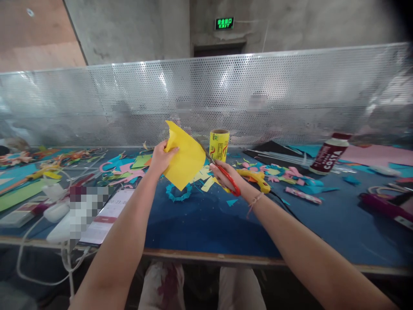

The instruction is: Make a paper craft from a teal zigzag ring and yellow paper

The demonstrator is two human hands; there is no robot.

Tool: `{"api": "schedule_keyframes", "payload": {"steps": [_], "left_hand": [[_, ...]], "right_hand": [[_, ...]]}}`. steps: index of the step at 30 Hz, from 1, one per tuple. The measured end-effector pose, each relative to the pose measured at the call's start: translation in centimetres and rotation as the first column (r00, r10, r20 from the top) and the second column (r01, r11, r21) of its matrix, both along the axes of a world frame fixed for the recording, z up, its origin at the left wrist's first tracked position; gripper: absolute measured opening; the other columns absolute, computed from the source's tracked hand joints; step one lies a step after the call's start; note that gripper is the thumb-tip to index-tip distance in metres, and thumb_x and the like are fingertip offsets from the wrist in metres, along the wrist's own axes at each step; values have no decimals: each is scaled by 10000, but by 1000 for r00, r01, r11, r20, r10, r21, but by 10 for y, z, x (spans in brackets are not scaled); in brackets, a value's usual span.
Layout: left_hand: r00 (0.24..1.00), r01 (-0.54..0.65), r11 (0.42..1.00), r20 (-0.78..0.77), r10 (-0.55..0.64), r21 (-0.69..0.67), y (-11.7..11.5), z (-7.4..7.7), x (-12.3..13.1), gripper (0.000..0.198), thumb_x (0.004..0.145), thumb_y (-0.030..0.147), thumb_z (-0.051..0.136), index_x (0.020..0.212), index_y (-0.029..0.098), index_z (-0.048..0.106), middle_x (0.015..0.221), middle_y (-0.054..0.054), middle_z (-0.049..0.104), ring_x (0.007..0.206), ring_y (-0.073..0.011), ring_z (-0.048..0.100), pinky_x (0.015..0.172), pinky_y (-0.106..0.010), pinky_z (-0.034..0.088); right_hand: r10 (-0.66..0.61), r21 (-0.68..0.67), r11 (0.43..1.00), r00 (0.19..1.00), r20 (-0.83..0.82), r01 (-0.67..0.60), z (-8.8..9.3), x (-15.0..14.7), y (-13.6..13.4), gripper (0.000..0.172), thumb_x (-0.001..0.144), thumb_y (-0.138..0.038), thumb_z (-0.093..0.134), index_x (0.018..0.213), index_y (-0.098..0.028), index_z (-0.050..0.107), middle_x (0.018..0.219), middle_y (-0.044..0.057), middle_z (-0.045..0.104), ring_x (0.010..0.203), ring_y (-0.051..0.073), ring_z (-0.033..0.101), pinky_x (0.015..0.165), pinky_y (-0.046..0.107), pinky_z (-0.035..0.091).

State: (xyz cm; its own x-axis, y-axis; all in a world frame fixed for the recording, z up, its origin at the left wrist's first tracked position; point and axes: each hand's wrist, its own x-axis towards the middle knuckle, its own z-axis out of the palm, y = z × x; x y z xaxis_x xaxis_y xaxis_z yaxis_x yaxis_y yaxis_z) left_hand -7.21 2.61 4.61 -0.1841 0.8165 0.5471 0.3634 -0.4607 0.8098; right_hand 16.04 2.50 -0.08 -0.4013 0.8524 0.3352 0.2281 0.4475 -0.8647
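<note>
My left hand (163,157) grips a sheet of yellow paper (185,157) by its left edge, holding it up above the table. Red-handled scissors (232,183) are in my right hand (226,174), and their blades reach the paper's right edge. Whether the blades are parted is hard to make out. Below the paper lies a blue paper ring (178,193) with a jagged outline. A yellow tape roll (220,144) stands upright just behind the scissors. To the right of my right hand rests a yellow glue gun (256,178) with a black cord.
Paper scraps (125,170) lie across the table (206,232). A dark red COSTA bottle (329,153) leans at the right. A phone (105,217) and white cables are near the left front edge. A perforated metal screen (206,94) closes off the back.
</note>
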Motion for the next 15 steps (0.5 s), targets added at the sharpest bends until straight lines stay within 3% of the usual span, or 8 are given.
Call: {"api": "schedule_keyframes", "payload": {"steps": [4,9,15], "left_hand": [[998,4,1000,-67,-5,-6,-3,4,-6,300,634,348,615,852,144,584,869,-67,652,733,-191,611,637,-287,493],[998,51,998,-33,-52,-36,-4,5,-9,338,627,354,625,888,145,579,871,-64,649,695,-180,610,609,-285,497],[997,53,997,-45,-55,-51,-8,9,-12,355,623,365,632,904,154,583,887,-70,648,712,-187,610,624,-294,502]], "right_hand": [[-48,94,995,994,100,38,3,1,-1,353,777,-543,448,705,-205,376,559,-45,358,456,75,339,420,231,275],[-69,189,981,985,161,38,6,1,-1,350,782,-515,451,655,-198,375,546,-38,354,479,87,346,448,242,285],[-28,266,964,978,208,-29,10,5,0,330,785,-500,454,664,-195,425,568,-25,372,521,104,365,483,254,310]]}}
